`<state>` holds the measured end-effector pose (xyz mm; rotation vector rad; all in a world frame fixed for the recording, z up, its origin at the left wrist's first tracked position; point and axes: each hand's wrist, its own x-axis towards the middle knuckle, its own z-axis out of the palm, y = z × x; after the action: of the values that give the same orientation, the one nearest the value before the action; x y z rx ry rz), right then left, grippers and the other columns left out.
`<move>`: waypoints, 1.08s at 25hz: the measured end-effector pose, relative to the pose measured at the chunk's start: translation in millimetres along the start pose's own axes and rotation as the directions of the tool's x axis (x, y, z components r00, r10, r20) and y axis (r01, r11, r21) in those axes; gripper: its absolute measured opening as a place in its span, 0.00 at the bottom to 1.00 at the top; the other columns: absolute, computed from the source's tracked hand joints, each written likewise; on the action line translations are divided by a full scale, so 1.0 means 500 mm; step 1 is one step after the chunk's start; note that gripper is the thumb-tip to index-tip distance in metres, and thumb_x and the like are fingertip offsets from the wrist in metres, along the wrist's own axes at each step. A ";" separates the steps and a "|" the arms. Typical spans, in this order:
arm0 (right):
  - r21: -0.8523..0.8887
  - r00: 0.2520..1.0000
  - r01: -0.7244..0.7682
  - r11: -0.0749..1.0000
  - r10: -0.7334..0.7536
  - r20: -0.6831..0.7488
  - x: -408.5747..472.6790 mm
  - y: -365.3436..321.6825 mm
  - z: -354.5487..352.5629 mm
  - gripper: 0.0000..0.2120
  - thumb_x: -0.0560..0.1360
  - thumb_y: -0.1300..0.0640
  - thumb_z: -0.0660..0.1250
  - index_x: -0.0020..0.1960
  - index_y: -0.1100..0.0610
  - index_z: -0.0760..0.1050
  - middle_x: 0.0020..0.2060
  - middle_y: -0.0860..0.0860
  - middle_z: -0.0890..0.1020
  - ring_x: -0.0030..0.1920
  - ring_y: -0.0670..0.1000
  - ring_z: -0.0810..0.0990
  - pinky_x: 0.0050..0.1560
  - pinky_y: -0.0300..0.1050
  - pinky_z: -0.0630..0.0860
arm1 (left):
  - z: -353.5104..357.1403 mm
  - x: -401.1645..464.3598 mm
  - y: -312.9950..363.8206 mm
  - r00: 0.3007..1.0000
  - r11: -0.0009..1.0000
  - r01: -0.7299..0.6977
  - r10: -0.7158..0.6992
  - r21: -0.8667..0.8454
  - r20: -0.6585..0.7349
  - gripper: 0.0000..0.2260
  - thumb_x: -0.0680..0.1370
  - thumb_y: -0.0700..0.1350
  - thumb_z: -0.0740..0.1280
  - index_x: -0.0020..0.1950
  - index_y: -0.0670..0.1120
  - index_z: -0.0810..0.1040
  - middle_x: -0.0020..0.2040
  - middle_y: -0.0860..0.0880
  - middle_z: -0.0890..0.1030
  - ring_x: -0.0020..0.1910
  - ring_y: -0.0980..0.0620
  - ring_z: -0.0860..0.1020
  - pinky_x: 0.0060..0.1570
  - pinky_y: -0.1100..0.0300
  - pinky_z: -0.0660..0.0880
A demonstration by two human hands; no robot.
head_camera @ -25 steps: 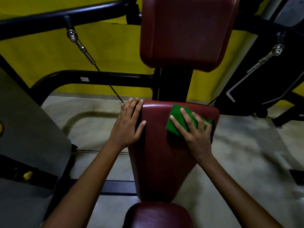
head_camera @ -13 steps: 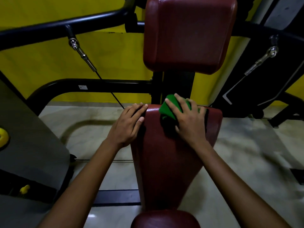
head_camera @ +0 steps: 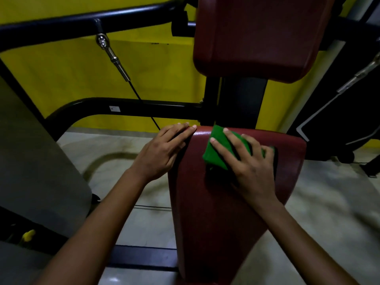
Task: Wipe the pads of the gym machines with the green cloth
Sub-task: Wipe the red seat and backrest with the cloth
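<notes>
1. My right hand [head_camera: 249, 161], fingers spread flat, presses the green cloth [head_camera: 220, 150] onto the seat pad [head_camera: 216, 202]'s top edge, having slid up from mid-pad.
2. My left hand [head_camera: 162, 150] still rests open on the pad's left rim.
3. I judge this pad nearly done.

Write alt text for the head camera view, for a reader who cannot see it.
A person's right hand presses a green cloth flat on the far end of a dark red seat pad, while the left hand rests on the pad's left edge. A red back pad stands above, before a yellow wall.
</notes>
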<state>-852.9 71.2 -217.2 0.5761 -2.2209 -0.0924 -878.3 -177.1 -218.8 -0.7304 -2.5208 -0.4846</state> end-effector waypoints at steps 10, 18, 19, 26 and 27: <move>0.033 0.988 0.154 0.988 -0.154 -0.010 -0.044 -0.056 -0.010 0.27 0.73 0.54 0.67 0.71 0.45 0.67 0.71 0.50 0.69 0.62 0.59 0.70 0.51 0.54 0.65 | -0.033 0.013 -0.036 0.995 0.963 -0.016 0.041 -0.267 0.089 0.21 0.80 0.44 0.52 0.74 0.51 0.66 0.72 0.54 0.67 0.68 0.54 0.66 0.66 0.64 0.63; 0.005 0.982 0.185 0.983 -0.185 0.032 -0.066 -0.093 0.010 0.26 0.73 0.52 0.66 0.71 0.45 0.67 0.72 0.48 0.67 0.63 0.58 0.69 0.52 0.53 0.64 | -0.031 0.012 -0.038 0.994 0.948 0.009 0.025 -0.318 0.103 0.21 0.80 0.39 0.53 0.74 0.48 0.66 0.73 0.53 0.67 0.70 0.53 0.65 0.67 0.68 0.60; 0.011 0.958 0.284 0.959 -0.284 0.049 -0.102 -0.102 0.007 0.26 0.74 0.53 0.64 0.71 0.46 0.67 0.72 0.49 0.66 0.64 0.58 0.69 0.54 0.54 0.65 | -0.033 0.012 -0.036 0.994 0.946 0.015 0.022 -0.324 0.110 0.22 0.80 0.38 0.54 0.73 0.48 0.67 0.73 0.52 0.67 0.70 0.53 0.65 0.67 0.69 0.59; 0.031 0.972 0.233 0.972 -0.233 -0.012 0.037 -0.097 0.003 0.20 0.78 0.54 0.60 0.70 0.45 0.69 0.68 0.51 0.73 0.60 0.59 0.74 0.49 0.54 0.65 | -0.051 0.016 -0.028 0.990 0.938 0.047 0.001 -0.344 0.138 0.27 0.74 0.47 0.49 0.73 0.50 0.66 0.71 0.56 0.67 0.66 0.58 0.66 0.60 0.76 0.59; 0.041 0.983 0.183 0.982 -0.183 -0.010 0.044 -0.105 0.003 0.21 0.77 0.54 0.61 0.70 0.44 0.69 0.69 0.51 0.73 0.61 0.59 0.74 0.49 0.53 0.65 | -0.050 0.016 -0.028 0.990 0.938 0.047 0.001 -0.342 0.140 0.27 0.73 0.44 0.50 0.72 0.50 0.67 0.72 0.55 0.67 0.67 0.56 0.67 0.61 0.75 0.59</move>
<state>-846.7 14.5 -216.0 0.8026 -2.1641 -0.1390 -883.8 -196.2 -196.7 -0.8885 -2.6043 -0.9320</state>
